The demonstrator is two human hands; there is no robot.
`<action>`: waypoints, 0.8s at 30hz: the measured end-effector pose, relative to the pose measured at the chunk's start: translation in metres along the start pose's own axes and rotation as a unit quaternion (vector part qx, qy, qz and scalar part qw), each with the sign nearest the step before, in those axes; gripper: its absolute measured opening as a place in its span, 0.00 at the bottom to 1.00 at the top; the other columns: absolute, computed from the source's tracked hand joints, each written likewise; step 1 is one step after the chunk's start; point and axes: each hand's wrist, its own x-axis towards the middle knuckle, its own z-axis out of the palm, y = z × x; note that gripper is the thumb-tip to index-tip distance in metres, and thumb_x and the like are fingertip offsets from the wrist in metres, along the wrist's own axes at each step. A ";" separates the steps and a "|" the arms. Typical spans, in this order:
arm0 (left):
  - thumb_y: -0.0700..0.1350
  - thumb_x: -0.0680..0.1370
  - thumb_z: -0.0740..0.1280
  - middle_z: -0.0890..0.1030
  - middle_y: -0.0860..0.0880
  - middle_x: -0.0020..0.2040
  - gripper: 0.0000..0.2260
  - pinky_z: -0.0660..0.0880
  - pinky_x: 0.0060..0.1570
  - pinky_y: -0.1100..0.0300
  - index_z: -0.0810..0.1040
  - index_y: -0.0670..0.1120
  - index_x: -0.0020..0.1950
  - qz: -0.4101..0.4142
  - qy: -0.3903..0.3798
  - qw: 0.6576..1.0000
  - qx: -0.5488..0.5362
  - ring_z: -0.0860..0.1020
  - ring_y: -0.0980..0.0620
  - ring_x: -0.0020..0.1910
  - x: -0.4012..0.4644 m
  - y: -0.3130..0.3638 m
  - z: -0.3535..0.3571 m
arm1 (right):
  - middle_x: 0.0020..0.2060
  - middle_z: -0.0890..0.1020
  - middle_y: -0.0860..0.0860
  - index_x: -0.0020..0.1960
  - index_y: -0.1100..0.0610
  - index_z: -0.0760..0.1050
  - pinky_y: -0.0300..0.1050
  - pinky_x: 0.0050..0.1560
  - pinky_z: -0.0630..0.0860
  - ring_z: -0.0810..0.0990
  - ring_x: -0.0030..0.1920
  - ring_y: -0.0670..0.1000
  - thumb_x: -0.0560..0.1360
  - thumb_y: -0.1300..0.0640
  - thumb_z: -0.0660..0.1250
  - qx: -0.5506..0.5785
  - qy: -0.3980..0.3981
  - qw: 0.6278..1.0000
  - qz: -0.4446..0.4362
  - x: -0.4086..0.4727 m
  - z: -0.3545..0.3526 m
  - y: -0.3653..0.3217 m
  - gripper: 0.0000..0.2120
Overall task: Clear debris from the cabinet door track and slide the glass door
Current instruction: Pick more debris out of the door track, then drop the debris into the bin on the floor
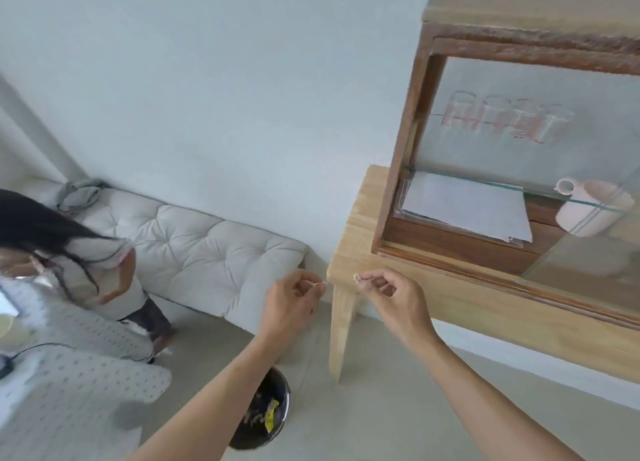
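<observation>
Two debris bits, one pinched per hand: left hand [291, 299], right hand [391, 294]

Left hand [294, 299] bare; right hand [391, 296] bare; forearms uncovered, sleeveless.

Bright, soft, even daylight, cool grey-blue cast; source not in view. Shadows faint: a pale one on the floor [398, 408] under the bench [363, 249]. Glass door [519, 121] carries a milky sheen, washing out the glasses [502, 121] behind it. Strong wide-angle bending: cabinet [408, 142] and wall lines tilt. Overall slightly soft; hands sharp enough, left edge and bin [277, 391] blurred.
</observation>
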 end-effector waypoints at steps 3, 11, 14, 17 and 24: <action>0.48 0.77 0.78 0.86 0.49 0.37 0.04 0.80 0.33 0.55 0.85 0.55 0.44 -0.050 0.044 0.998 -0.008 0.85 0.44 0.32 -0.015 -0.039 -0.038 | 0.29 0.79 0.38 0.45 0.43 0.87 0.33 0.37 0.73 0.74 0.33 0.42 0.76 0.45 0.76 -0.006 -0.073 0.997 -0.010 -0.010 0.049 -0.006 0.04; 0.47 0.76 0.79 0.86 0.53 0.37 0.04 0.77 0.29 0.66 0.86 0.54 0.44 -0.187 0.124 0.974 -0.023 0.83 0.55 0.26 -0.057 -0.183 -0.093 | 0.38 0.88 0.39 0.45 0.44 0.87 0.41 0.44 0.80 0.85 0.39 0.43 0.77 0.50 0.77 -0.066 -0.211 0.975 0.036 -0.026 0.179 0.063 0.02; 0.45 0.77 0.78 0.85 0.54 0.35 0.04 0.76 0.29 0.68 0.86 0.53 0.43 -0.237 0.143 0.961 -0.008 0.83 0.54 0.26 -0.073 -0.257 -0.093 | 0.35 0.86 0.35 0.43 0.41 0.85 0.30 0.37 0.74 0.84 0.37 0.40 0.77 0.49 0.76 -0.106 -0.263 0.957 0.058 -0.032 0.230 0.116 0.05; 0.45 0.78 0.77 0.83 0.57 0.32 0.04 0.75 0.29 0.69 0.85 0.52 0.43 -0.280 0.144 0.949 0.009 0.82 0.56 0.26 -0.081 -0.336 -0.084 | 0.33 0.85 0.33 0.42 0.42 0.85 0.29 0.36 0.73 0.83 0.35 0.40 0.77 0.50 0.76 -0.137 -0.312 0.937 0.075 -0.037 0.282 0.177 0.05; 0.45 0.78 0.76 0.85 0.53 0.35 0.03 0.81 0.33 0.60 0.86 0.51 0.45 -0.343 0.130 0.929 0.048 0.82 0.56 0.27 -0.073 -0.514 -0.032 | 0.42 0.87 0.44 0.51 0.49 0.86 0.48 0.53 0.82 0.86 0.47 0.48 0.78 0.51 0.75 -0.216 -0.388 0.891 0.094 -0.037 0.403 0.341 0.04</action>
